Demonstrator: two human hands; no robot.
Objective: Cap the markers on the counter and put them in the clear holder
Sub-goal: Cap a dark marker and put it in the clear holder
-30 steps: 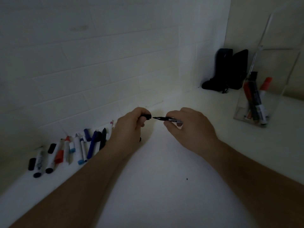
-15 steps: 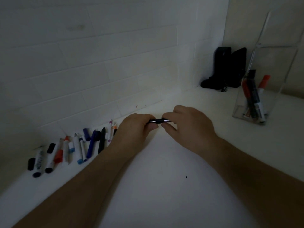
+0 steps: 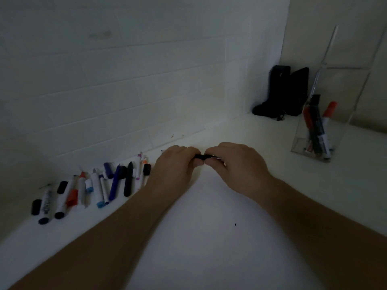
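Two hands now meet: left hand (image 3: 178,164) and right hand (image 3: 236,162) pinch one black marker (image 3: 202,157), the gap seen a second ago closed, so its cap is likely seated. Clear holder (image 3: 326,114) stands well right of the right hand; loose markers (image 3: 94,187) lie left of the left hand.

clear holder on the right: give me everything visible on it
The clear holder looks like transparent acrylic: a boxy pocket with a taller back panel rising behind it. It stands upright on the white counter, at the right by the wall, apart from both hands. Several markers lean inside, red and dark caps uppermost.
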